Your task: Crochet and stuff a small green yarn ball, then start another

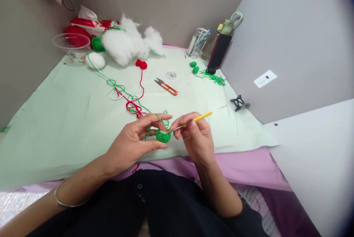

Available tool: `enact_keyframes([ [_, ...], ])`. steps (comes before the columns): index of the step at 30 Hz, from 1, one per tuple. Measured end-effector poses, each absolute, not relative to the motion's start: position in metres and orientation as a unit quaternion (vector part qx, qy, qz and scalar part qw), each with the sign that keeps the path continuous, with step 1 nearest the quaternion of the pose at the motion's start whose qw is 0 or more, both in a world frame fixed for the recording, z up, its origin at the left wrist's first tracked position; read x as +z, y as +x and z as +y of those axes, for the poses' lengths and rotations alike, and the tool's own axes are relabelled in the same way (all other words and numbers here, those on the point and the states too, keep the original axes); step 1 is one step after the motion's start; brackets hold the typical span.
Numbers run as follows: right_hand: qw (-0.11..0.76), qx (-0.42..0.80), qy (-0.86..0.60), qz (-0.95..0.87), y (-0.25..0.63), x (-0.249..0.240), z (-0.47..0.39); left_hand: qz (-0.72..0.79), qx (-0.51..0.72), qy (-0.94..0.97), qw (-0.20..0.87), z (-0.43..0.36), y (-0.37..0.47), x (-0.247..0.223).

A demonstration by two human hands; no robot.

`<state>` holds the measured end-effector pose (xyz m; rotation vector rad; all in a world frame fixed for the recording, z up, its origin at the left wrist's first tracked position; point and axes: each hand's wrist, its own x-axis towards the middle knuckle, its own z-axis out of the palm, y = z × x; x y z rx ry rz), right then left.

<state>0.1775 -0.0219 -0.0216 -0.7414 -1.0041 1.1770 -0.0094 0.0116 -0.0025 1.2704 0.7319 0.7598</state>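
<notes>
Between the thumb and fingers of my left hand sits a small round green crochet piece, with white showing at its top. Green yarn runs over the left index finger. My right hand grips a crochet hook by its yellow handle, pen-like. The hook's metal tip meets the top edge of the green piece. Its other thin metal end points up to the right. Tangled red yarn lies just beyond my left hand.
Thread snips, a small clear dish and a red crochet piece lie mid-table. White stuffing, a white yarn ball and a plastic tub stand back left. A phone, bottle and black clip are at right.
</notes>
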Motion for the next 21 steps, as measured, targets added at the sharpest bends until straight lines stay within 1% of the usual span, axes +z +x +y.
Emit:
enact_keyframes([
  [7, 0.632, 0.501, -0.321, -0.497, 0.184, -0.023, -0.026, 0.313, 0.346, 0.600, 0.650, 0.013, -0.011, -0.003],
  [11, 0.622, 0.447, -0.337, -0.548, 0.185, -0.020, -0.028, 0.314, 0.342, 0.627, 0.626, 0.014, -0.012, -0.002],
  [14, 0.598, 0.388, -0.357, -0.604, 0.187, -0.016, -0.030, 0.320, 0.338, 0.642, 0.610, 0.017, -0.012, -0.003],
  [16, 0.572, 0.315, -0.368, -0.661, 0.187, -0.015, -0.031, 0.329, 0.337, 0.645, 0.602, 0.018, -0.011, -0.004],
  [19, 0.520, 0.132, -0.375, -0.756, 0.184, -0.018, -0.034, 0.373, 0.353, 0.600, 0.614, 0.014, -0.007, -0.009],
  [21, 0.482, 0.014, -0.389, -0.785, 0.179, -0.022, -0.036, 0.394, 0.373, 0.544, 0.641, 0.008, -0.004, -0.012],
])
